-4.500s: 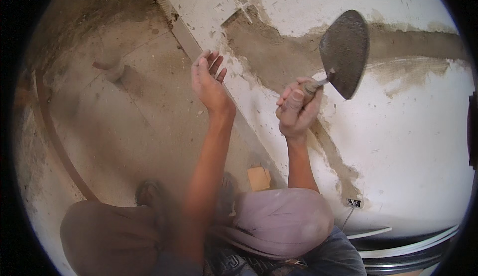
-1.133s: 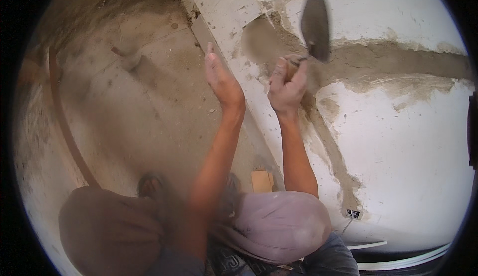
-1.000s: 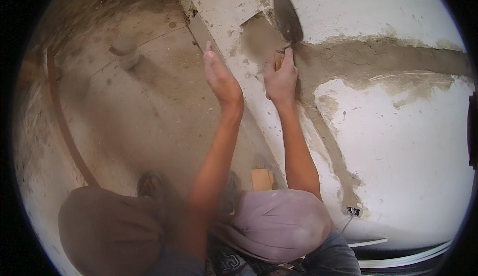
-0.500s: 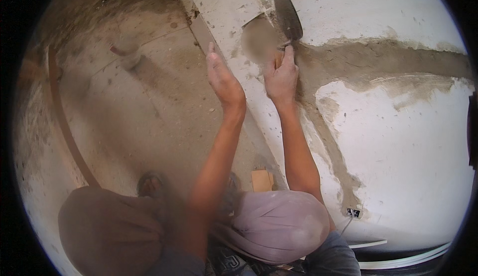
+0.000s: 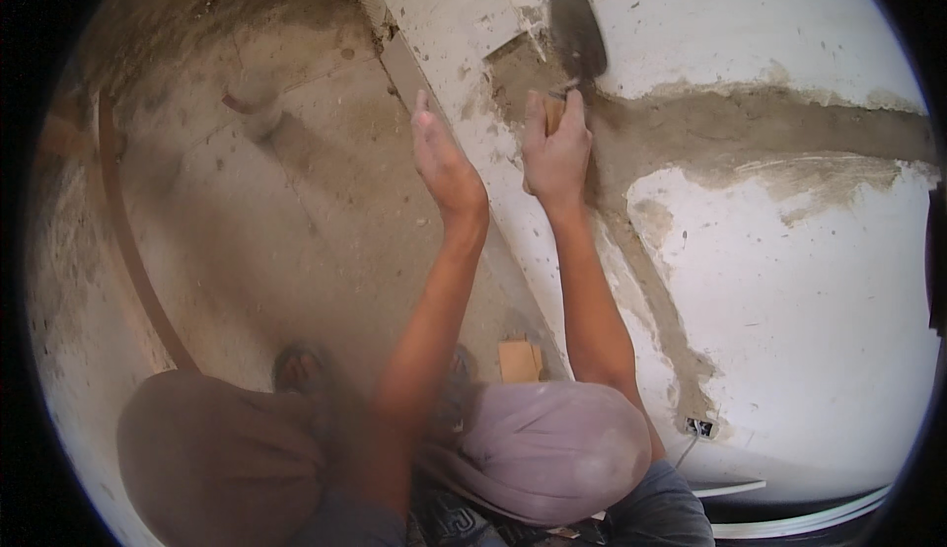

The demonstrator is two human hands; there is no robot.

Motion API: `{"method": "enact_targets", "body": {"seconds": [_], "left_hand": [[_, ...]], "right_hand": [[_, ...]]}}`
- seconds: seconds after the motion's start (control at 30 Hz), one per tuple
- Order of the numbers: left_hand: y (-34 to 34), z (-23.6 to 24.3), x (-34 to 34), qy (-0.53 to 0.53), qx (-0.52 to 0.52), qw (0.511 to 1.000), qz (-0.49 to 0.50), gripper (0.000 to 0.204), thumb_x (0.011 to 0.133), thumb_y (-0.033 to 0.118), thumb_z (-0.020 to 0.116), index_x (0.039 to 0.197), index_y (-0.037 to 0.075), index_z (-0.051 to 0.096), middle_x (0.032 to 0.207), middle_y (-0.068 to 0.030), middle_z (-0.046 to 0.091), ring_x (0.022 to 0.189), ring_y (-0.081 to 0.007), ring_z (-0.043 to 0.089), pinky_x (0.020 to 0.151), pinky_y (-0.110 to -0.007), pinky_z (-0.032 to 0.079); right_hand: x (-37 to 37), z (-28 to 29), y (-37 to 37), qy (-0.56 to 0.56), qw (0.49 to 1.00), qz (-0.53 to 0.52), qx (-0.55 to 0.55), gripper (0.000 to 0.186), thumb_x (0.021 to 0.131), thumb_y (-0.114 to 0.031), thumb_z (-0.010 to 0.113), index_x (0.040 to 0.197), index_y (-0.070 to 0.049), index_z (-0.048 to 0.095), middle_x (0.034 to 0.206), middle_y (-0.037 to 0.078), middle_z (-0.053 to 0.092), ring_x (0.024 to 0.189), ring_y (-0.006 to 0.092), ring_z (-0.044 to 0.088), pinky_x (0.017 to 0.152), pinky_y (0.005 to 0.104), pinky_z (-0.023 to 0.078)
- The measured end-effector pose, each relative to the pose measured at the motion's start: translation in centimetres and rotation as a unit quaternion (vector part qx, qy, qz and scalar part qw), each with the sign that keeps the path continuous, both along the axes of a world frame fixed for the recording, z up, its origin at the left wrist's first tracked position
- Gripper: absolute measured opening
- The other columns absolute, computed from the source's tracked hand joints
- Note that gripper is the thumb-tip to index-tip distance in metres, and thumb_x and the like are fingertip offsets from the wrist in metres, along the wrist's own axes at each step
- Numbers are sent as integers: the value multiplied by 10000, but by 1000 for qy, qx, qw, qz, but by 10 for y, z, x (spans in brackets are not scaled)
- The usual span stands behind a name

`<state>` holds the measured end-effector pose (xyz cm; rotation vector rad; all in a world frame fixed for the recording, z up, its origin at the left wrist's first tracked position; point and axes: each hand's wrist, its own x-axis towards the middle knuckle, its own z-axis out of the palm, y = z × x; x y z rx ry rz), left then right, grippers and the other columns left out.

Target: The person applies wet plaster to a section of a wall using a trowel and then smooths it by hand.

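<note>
My right hand (image 5: pixel 557 152) grips the wooden handle of a pointed trowel (image 5: pixel 576 24). The dark metal blade points toward the top of the view, beside the white wall (image 5: pixel 760 271); I cannot tell whether it touches. Close to the left of the blade is a squarish mortar-coloured recess (image 5: pixel 518 64) in the wall. My left hand (image 5: pixel 446 162) is held up with its fingers stretched out and nothing in it. It hovers over the base of the wall, left of the right hand. A broad band of grey-brown mortar (image 5: pixel 769 123) runs rightward along the wall.
A narrower mortar strip (image 5: pixel 656 276) leads to an electrical box (image 5: pixel 699 429) with wires sticking out. Tan blocks (image 5: pixel 518 360) lie by the wall's foot near my knee. The dusty floor (image 5: pixel 326 182) spreads leftward to a curved brown strip (image 5: pixel 123 221). White lengths of trim (image 5: pixel 799 522) lie at lower right.
A blurred grey-brown patch beside the trowel blade no longer shows, and the recess there is visible. The trowel has shifted slightly right. My left hand has barely moved.
</note>
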<state>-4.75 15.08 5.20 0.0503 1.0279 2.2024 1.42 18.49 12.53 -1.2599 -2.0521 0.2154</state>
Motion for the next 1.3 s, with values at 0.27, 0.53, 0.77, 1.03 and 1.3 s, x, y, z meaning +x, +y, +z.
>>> {"method": "enact_targets", "body": {"seconds": [0.27,0.53,0.77,1.03,1.3], "left_hand": [[-1,-2,2,0,-15,1000,8,642,1092,394,281,1460,-125,367,1529,-262,390,1455,-339,332,1207,-404,225],[-3,-4,3,12,-18,1000,-9,633,1092,393,301,1503,-88,320,1560,-225,360,1448,-297,348,1196,-373,256],[-5,0,5,-12,-7,1000,-6,624,1091,396,302,1507,-69,336,1566,-233,352,1467,-304,323,1207,-372,229],[-4,-1,3,22,-31,999,-10,632,1091,403,286,1506,-71,335,1567,-238,350,1471,-311,316,1209,-378,223],[-6,1,8,15,-24,999,-22,628,1091,403,282,1505,-64,341,1569,-232,346,1465,-312,325,1207,-387,232]], "right_hand": [[-3,-10,13,-40,998,1,48,330,977,-269,631,1079,22,513,780,275,657,770,492,661,664,504,501],[-8,-4,5,27,999,22,37,403,968,-334,626,1083,33,508,805,302,655,812,541,625,682,545,487],[0,-13,13,-26,1000,-13,1,434,980,-323,614,1172,58,535,793,221,654,717,356,657,663,452,501],[23,-15,8,41,999,12,31,425,986,-274,617,1189,91,537,710,89,621,593,164,593,580,361,488],[26,-12,0,-33,999,-16,-5,383,985,-281,615,1121,69,536,803,226,652,726,361,649,667,435,504]]}}
